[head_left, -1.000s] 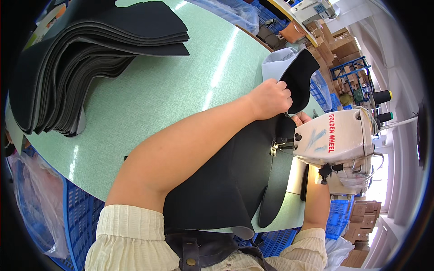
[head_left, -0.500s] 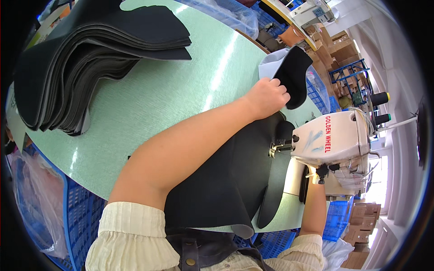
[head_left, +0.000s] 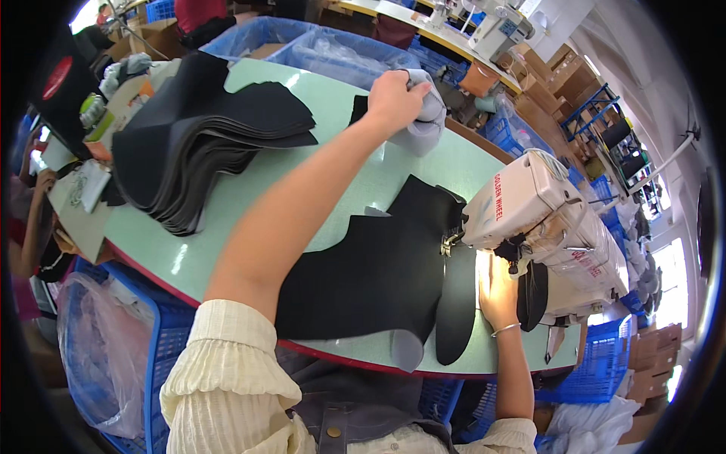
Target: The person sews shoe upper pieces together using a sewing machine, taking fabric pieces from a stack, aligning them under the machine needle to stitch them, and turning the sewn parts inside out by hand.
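My left hand (head_left: 397, 100) is stretched to the far side of the table, fingers curled over a bundle of grey, curved pieces (head_left: 420, 130). A bit of black material (head_left: 358, 110) shows beside that wrist. My right hand (head_left: 496, 291) lies low under the sewing machine's (head_left: 514, 203) arm, fingers extended toward the lit needle area and partly lost in glare. Left of it, a large black sheet (head_left: 363, 265) and a long black rounded strip (head_left: 456, 318) lie together at the presser foot (head_left: 448, 244). A smaller black piece (head_left: 534, 296) is right of that hand.
A thick stack of black cut pieces (head_left: 178, 163) drapes over the green table's (head_left: 333, 163) left part. Blue crates (head_left: 170, 340) stand by the near left edge, and plastic-lined blue bins (head_left: 333, 57) beyond the far edge. Small scissors-like metal snips (head_left: 555, 342) lie at right.
My left hand has moved farther away and left, from the black curved piece to the grey bundle. My right hand has come into clearer sight. The view has shifted.
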A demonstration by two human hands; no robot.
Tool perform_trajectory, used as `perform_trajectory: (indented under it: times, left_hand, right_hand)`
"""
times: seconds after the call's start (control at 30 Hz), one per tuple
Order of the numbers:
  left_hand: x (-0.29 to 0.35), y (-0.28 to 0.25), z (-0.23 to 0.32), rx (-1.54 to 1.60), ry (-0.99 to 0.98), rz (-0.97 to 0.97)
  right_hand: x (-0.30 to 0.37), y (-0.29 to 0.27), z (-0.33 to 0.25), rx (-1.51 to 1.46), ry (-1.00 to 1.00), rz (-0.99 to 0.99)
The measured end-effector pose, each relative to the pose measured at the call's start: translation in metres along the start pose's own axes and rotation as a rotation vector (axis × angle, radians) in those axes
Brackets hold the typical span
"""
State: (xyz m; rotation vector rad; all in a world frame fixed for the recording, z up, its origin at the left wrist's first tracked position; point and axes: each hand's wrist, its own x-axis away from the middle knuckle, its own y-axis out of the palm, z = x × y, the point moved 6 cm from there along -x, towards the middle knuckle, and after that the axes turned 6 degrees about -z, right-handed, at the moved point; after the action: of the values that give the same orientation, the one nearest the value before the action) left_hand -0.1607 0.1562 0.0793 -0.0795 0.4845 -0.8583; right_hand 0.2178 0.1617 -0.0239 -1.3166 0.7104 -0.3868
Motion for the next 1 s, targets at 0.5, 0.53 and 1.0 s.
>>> perform_trajectory:
  times: [0.5,0.53,1.0]
  left_hand:
    - [0.309,-0.078,0.031,1.074,-0.531,-0.484]
    - [0.314,-0.078,0.030,1.118,-0.549,-0.457]
    - [0.343,-0.080,0.025,0.653,-0.581,-0.567]
  right_hand:
    - [-0.015,-0.119,-0.137,-0.765,-0.555,-0.065]
    - [-0.023,-0.111,-0.145,-0.854,-0.590,-0.230]
    - [0.033,-0.156,-0.182,-0.724,-0.893,0.293]
